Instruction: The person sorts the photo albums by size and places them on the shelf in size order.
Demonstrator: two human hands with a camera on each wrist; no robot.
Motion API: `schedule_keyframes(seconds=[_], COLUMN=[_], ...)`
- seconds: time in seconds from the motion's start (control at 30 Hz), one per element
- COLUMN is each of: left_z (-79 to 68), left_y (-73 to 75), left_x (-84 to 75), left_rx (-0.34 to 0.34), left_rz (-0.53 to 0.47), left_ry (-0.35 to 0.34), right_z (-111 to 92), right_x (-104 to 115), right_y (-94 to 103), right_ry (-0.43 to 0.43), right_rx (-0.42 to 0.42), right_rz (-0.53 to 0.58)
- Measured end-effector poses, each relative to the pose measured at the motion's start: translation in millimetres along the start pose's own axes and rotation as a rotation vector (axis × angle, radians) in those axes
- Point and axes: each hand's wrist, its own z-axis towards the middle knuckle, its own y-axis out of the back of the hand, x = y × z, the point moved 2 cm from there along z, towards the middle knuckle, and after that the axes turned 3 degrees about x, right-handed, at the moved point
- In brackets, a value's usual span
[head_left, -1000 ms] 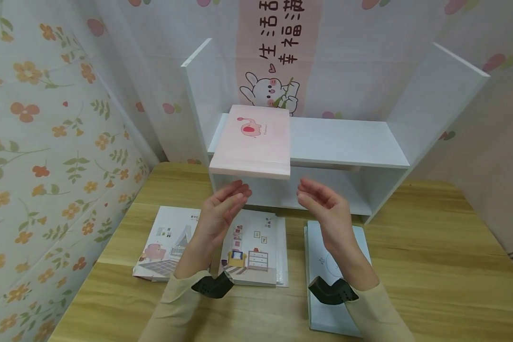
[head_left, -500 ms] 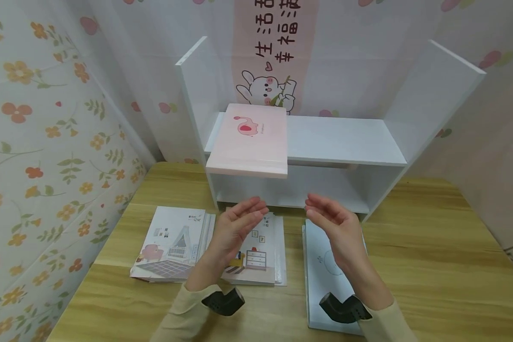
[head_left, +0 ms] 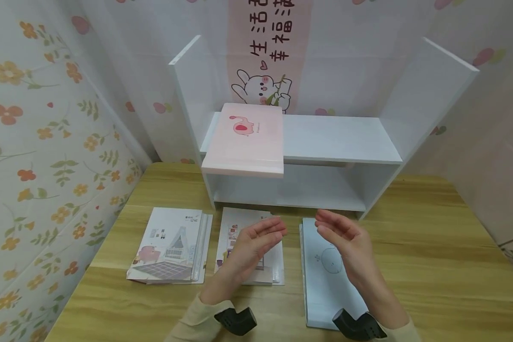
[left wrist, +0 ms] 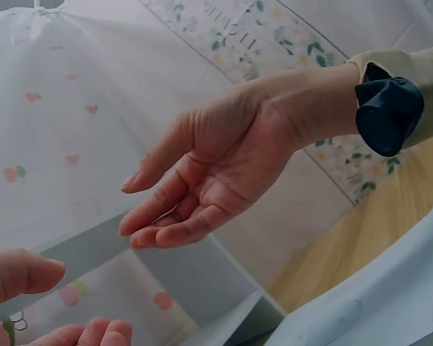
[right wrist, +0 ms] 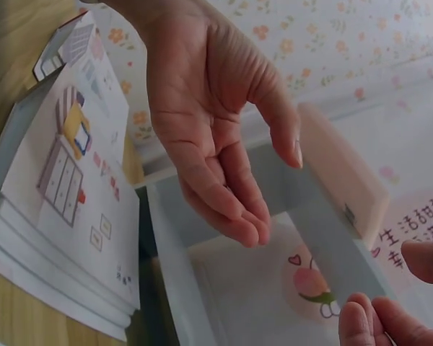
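My left hand (head_left: 256, 244) hovers over the middle book (head_left: 228, 237), which has a furniture drawing on its white cover; its fingers are relaxed and hold nothing. Facing it, my right hand (head_left: 346, 240) is above the light blue book (head_left: 325, 285), palm inward, fingers loosely bent around nothing. In the right wrist view both the left hand (right wrist: 177, 108) and part of the right hand (right wrist: 397, 317) show with air between them. A pink book (head_left: 248, 147) with an elephant lies flat on the upper left of the white shelf (head_left: 337, 137), its near end jutting past the edge.
Another white book (head_left: 168, 247) with a house drawing lies at the left of the wooden table (head_left: 436, 247). Two tall side panels (head_left: 427, 99) of the shelf rise above its upper board. Flowered curtains (head_left: 47, 190) hang at the left and behind.
Both hands have drawn back from below the pink book toward the front of the table, shifting somewhat right. The pink book stays on the shelf. The head view has turned slightly.
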Motion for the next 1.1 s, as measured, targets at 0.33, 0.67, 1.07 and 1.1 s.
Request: schedule_keyframes(seconds=[0.33, 0.67, 1.07, 1.1], left_z=[-1.5, -2.8, -5.0, -5.4], left_y=[-14.2, -21.8, -22.6, -22.8], left_x=[25.7, 45.4, 70.0, 71.4], left_rx=[-0.011, -0.050, -0.103, -0.111], left_rz=[0.009, 0.055, 0.179, 0.188], left_ry=[0.085, 0.125, 0.201, 0.200], right_z=[-14, -29, -49, -52], right_x=[-10, -24, -56, -55], right_y=[22.6, 45.2, 78.2, 77.5], right_ry=[-0.017, -0.093, -0.194, -0.217], right_rx=[-0.023, -0.052, -0.114, -0.125], right_rz=[0.044, 0.016, -0.029, -0.038])
